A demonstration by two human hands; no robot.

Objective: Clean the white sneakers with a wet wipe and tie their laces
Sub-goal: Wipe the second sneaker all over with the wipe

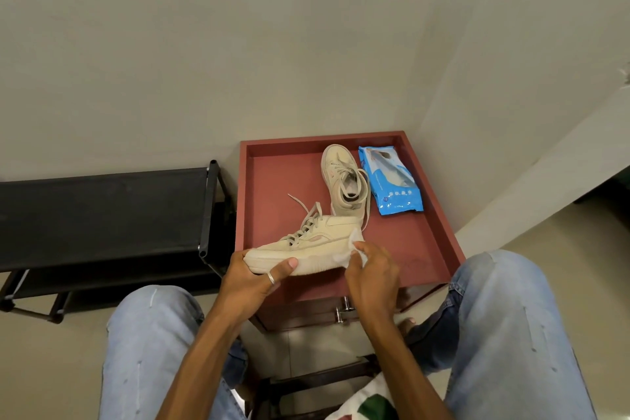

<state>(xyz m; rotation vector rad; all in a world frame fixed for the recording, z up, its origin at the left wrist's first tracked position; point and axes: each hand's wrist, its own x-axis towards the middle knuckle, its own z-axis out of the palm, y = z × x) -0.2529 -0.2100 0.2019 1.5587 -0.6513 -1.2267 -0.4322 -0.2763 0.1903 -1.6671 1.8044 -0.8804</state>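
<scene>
mainly a slip risk: sneaker [306,240] gripped at the toe end only

the left hand [259,278] grasps the nearer sneaker at its toe end, thumb laid along the sole edge and fingers underneath. it holds the shoe tilted above the front part of the red desk [279,181]. whether the shoe rests on the desk cannot be told. the right hand [373,278] is curled round a crumpled wet wipe [349,251] and presses it against the heel end.

the likeliest trouble is leverage. the rubbing happens far from the grip, so a firm stroke could twist the shoe out of the left hand, more so once the sole is damp.

its loose laces [301,206] stick up free. the second sneaker [344,181] lies just behind with its own lace trailing down close to the wipe. a wide stroke could catch that lace and drag the second shoe, perhaps into the blue wipes pack [392,181] beside it.

little of the wipe shows beyond the fingers, so it may bunch up and leave bare fingertips smearing dirt back on. whether the pack's flap is closed cannot be told; if it is open, the wipes inside would dry out.

both shoes look untied, so tying is not yet done.
</scene>
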